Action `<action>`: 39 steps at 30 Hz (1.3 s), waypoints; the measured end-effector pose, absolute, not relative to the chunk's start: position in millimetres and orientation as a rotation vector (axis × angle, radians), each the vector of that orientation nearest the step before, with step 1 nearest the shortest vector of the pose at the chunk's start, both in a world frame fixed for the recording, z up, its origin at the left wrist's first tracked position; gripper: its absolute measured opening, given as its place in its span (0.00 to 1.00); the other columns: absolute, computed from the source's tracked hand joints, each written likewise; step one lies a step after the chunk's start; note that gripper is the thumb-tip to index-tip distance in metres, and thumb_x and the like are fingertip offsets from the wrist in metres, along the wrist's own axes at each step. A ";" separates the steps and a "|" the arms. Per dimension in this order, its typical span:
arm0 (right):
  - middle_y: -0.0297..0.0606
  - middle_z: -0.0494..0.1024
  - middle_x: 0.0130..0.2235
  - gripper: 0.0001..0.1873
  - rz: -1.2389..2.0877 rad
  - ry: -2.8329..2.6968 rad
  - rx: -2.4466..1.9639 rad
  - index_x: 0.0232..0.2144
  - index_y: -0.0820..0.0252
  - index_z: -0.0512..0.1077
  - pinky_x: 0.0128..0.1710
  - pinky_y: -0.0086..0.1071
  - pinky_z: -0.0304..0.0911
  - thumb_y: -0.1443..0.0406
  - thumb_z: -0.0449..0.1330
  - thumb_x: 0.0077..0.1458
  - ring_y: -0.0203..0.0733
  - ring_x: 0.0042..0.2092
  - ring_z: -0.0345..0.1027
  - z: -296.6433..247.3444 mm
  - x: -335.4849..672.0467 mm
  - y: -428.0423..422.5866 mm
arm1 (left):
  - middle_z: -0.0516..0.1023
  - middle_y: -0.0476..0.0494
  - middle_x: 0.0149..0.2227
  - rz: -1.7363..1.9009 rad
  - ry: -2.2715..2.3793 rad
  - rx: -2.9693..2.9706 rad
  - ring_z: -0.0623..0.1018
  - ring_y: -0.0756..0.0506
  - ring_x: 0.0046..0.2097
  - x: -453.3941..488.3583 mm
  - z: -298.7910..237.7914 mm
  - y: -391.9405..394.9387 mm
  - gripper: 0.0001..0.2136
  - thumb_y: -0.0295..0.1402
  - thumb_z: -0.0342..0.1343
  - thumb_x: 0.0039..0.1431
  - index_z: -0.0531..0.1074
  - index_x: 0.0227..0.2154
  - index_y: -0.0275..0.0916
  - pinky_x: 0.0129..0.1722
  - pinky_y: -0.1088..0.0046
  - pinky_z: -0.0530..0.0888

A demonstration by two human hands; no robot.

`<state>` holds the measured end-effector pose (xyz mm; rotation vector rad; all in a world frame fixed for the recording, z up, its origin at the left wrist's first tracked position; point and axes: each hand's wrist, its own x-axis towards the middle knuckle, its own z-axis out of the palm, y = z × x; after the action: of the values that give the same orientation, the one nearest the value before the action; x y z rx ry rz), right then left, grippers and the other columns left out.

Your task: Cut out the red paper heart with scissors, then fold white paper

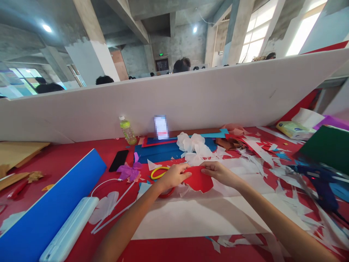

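Note:
Both my hands hold a piece of red paper (200, 181) above a large white sheet (196, 214) on the red table. My left hand (173, 176) pinches its left edge, fingers closed on it. My right hand (218, 171) grips the upper right edge, fingers curled over the paper. Scissors with yellow and red handle loops (159, 174) lie just left of my left hand, partly hidden by it. A white paper flower (192, 145) sits just beyond the red paper.
A blue board (51, 211), a pale power bank (71, 229) with cable, a black phone (119, 160), a purple paper flower (129, 171) and a green bottle (127, 131) lie left. Blue paper sheets (160, 151) lie ahead. A blue glue gun (321, 182), scraps and a green sheet (328, 145) lie right. A white partition (191, 98) stands behind.

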<state>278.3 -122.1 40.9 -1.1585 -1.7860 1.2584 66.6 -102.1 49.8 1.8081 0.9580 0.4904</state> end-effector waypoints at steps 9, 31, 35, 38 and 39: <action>0.38 0.74 0.30 0.14 1.124 -1.735 -1.210 0.30 0.61 0.70 0.28 0.32 0.59 0.56 0.54 0.51 0.41 0.31 0.66 36.1 278.2 -120.0 | 0.70 0.50 0.23 0.563 0.882 1.833 0.68 0.53 0.23 55.1 48.3 -84.6 0.10 0.38 0.50 0.54 0.66 0.31 0.35 0.24 0.79 0.65; 0.38 0.76 0.32 0.15 0.879 -1.621 -1.233 0.32 0.60 0.71 0.30 0.32 0.63 0.55 0.53 0.51 0.43 0.33 0.69 36.7 294.9 -113.8 | 0.76 0.35 0.39 -0.349 1.628 2.606 0.74 0.36 0.42 37.4 40.4 -83.3 0.14 0.39 0.50 0.49 0.70 0.37 0.36 0.36 0.65 0.70; 0.38 0.76 0.31 0.15 0.830 -1.593 -1.248 0.30 0.60 0.71 0.29 0.32 0.62 0.55 0.54 0.51 0.42 0.33 0.68 39.1 298.5 -113.3 | 0.72 0.30 0.45 -0.340 1.743 2.585 0.72 0.33 0.44 34.6 36.4 -79.9 0.26 0.48 0.52 0.45 0.67 0.44 0.33 0.38 0.59 0.70; 0.38 0.75 0.30 0.15 0.814 -1.581 -1.248 0.30 0.60 0.70 0.28 0.31 0.61 0.54 0.54 0.50 0.42 0.32 0.68 41.0 300.3 -113.7 | 0.72 0.32 0.44 -0.364 1.672 2.606 0.73 0.34 0.43 32.0 35.4 -76.9 0.26 0.49 0.51 0.45 0.67 0.43 0.34 0.37 0.59 0.70; 0.37 0.75 0.29 0.15 0.806 -1.587 -1.250 0.30 0.60 0.70 0.27 0.31 0.61 0.54 0.54 0.50 0.42 0.31 0.68 41.6 300.9 -113.8 | 0.73 0.34 0.43 -0.368 1.629 2.621 0.73 0.35 0.42 31.6 35.7 -76.0 0.24 0.48 0.50 0.46 0.68 0.41 0.36 0.37 0.61 0.70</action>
<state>300.9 -113.8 41.6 -1.2501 -1.5871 0.8065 31.6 -76.0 35.7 2.6212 1.6286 -0.3680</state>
